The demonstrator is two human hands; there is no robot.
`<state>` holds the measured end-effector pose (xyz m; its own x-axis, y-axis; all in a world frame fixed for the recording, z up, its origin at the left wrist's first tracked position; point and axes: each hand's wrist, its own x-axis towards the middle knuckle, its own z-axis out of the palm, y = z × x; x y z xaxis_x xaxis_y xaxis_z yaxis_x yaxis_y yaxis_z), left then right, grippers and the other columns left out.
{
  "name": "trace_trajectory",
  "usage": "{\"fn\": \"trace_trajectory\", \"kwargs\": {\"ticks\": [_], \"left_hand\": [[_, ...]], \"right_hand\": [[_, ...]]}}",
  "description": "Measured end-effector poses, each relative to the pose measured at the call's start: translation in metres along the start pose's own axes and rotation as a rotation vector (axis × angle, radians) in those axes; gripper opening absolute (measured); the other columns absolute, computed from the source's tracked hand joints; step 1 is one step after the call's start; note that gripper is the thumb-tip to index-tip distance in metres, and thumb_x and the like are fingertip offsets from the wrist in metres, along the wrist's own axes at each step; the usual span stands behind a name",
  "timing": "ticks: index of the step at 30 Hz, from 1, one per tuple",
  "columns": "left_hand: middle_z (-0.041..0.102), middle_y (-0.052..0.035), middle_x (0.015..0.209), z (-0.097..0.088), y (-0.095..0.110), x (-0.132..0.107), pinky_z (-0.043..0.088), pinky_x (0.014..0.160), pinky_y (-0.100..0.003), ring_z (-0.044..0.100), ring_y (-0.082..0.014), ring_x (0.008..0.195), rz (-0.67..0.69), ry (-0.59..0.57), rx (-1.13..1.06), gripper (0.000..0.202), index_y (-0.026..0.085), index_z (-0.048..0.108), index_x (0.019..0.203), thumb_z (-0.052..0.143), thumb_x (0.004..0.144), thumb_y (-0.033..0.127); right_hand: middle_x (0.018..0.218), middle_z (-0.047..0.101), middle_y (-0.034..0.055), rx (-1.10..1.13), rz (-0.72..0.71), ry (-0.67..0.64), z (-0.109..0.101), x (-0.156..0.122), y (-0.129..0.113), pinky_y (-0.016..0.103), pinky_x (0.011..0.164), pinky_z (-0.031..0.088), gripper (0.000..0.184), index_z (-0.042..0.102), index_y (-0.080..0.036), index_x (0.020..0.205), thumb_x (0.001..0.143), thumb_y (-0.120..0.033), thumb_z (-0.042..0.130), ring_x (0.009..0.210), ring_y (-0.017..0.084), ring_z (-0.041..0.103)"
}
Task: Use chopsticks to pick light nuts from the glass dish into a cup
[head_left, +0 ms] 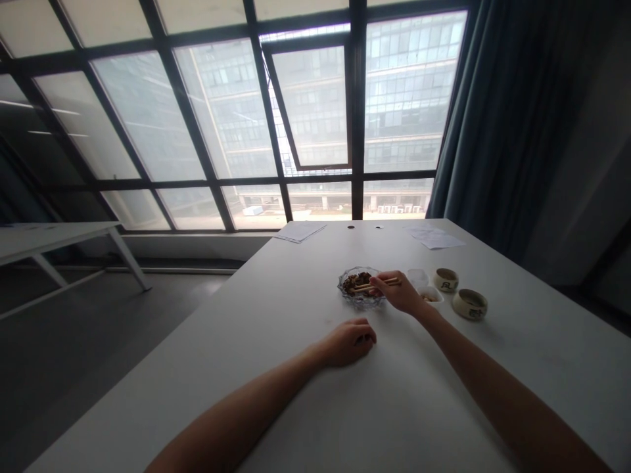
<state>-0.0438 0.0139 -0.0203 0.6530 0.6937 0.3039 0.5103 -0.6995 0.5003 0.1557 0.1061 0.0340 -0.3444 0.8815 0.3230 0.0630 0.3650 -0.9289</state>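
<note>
Pinching wooden chopsticks (378, 284), the right hand (398, 293) partly blocked a patterned glass dish (362, 287) on the white table (517, 374). The chopstick tips and dark food (357, 282) were hard to resolve. The left hand (348, 343) lay curled on the table, fingertips hidden.

Bright daylight from the large window (315, 112) leaves the interior dim, with wide-angle bowing at the edges.
</note>
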Motion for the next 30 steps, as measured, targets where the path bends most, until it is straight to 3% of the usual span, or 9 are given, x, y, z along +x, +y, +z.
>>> {"fn": "trace_trajectory", "kwargs": {"ticks": [9, 20, 30], "left_hand": [[0.067, -0.005, 0.099, 0.001, 0.001, 0.001, 0.049, 0.079, -0.023, 0.062, -0.0156, 0.084, -0.004, 0.011, 0.019, 0.017, 0.019, 0.071, 0.101, 0.058, 0.091, 0.015], [0.067, -0.005, 0.098, 0.001, -0.001, -0.001, 0.049, 0.08, -0.022, 0.061, -0.0155, 0.085, -0.003, 0.013, 0.012, 0.018, 0.019, 0.072, 0.101, 0.059, 0.09, 0.014], [0.067, -0.0051, 0.098, 0.004, -0.003, -0.001, 0.049, 0.08, -0.022, 0.061, -0.0158, 0.086, 0.006, 0.025, 0.01, 0.018, 0.019, 0.071, 0.101, 0.059, 0.09, 0.014]], "right_hand": [[0.07, 0.076, 0.0109, -0.023, -0.024, 0.007, 0.006, -0.005, -0.008, 0.034, 0.061, 0.06, 0.046, 0.071, -0.018, 0.07, 0.079, -0.063, 0.075, 0.072, 0.03, 0.076], [0.068, 0.076, 0.0116, -0.049, 0.004, 0.022, -0.016, 0.002, -0.014, 0.032, 0.056, 0.059, 0.045, 0.071, -0.016, 0.07, 0.078, -0.06, 0.077, 0.062, 0.026, 0.074], [0.063, 0.074, 0.0095, -0.056, 0.052, 0.016, -0.011, -0.003, -0.023, 0.031, 0.055, 0.059, 0.045, 0.07, -0.015, 0.067, 0.072, -0.059, 0.082, 0.061, 0.026, 0.074]]}}
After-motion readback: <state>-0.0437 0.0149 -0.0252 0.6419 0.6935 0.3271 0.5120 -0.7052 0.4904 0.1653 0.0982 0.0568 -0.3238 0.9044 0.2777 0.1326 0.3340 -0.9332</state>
